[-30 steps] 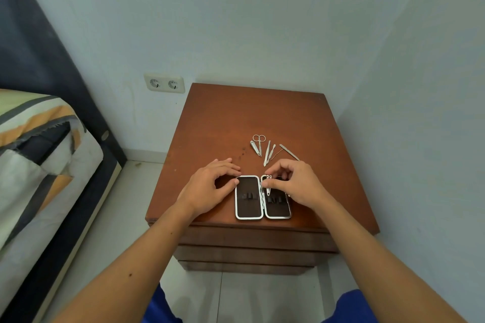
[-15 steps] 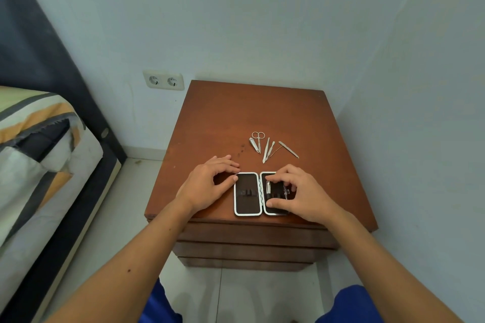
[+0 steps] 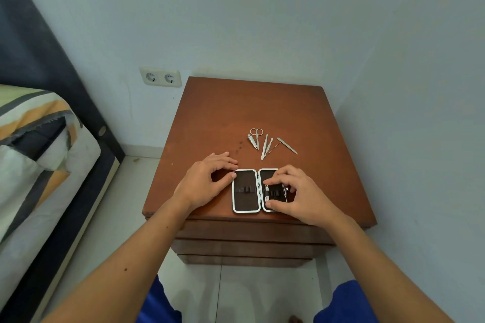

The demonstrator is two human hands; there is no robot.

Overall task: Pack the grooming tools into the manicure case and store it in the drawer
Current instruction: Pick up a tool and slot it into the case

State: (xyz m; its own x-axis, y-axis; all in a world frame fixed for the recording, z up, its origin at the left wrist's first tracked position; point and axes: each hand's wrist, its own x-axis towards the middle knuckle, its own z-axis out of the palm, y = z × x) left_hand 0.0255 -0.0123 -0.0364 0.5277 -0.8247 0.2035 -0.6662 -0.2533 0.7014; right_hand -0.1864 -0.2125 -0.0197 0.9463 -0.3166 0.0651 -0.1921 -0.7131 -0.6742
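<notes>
The manicure case (image 3: 246, 191) lies open flat near the front edge of the brown nightstand (image 3: 252, 107), dark inside with a silver rim. My left hand (image 3: 203, 182) rests on the wood, thumb and fingertips touching the case's left edge. My right hand (image 3: 296, 194) covers the right half, fingertips pressing a metal nail clipper (image 3: 267, 189) into the elastic loops. Behind the case lie small scissors (image 3: 256, 136), a second clipper (image 3: 251, 141), two slim picks (image 3: 265, 149) and a nail file (image 3: 287, 145).
The nightstand's drawer fronts (image 3: 246, 233) below the top are closed. A bed with striped bedding (image 3: 34, 155) stands at the left, a wall socket (image 3: 160, 77) behind. A wall runs close along the right side. My knees in blue shorts (image 3: 338, 304) are below.
My right hand brought the clipper from above the case's hinge down into the right half and now presses it in place. My left hand stayed at the case's left edge.
</notes>
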